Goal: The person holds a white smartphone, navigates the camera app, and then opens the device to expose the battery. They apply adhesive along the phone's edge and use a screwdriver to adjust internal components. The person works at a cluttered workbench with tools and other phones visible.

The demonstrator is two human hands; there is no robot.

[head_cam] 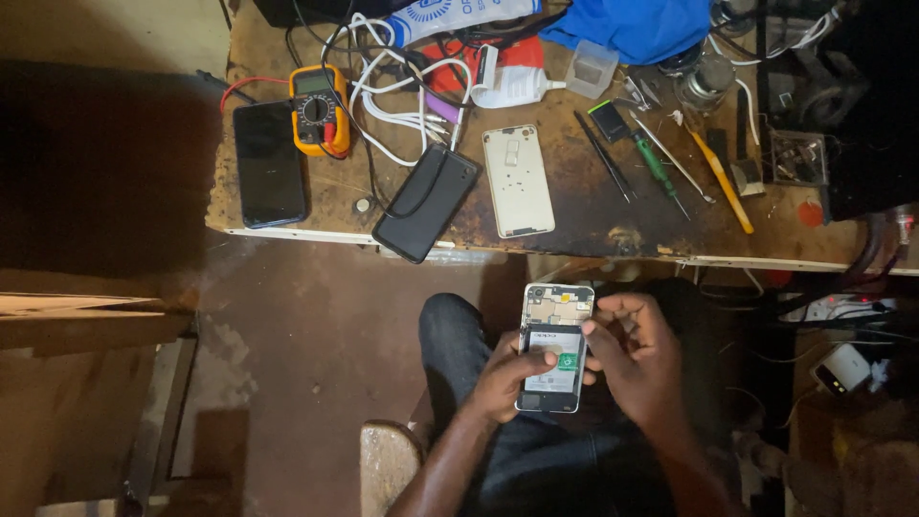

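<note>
Single view from the camera on my head, facing steeply down past my lap. My hands sit near, low and centre-right; the surface (574,215) spans the upper frame, farther off. The floor (306,345) fills the left.

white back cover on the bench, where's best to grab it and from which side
Pinch the white back cover across its long edges, coming from above. It lies flat and apart from the black phone and tools, so both edges are clear, though thinness may make lifting fiddly.
</note>
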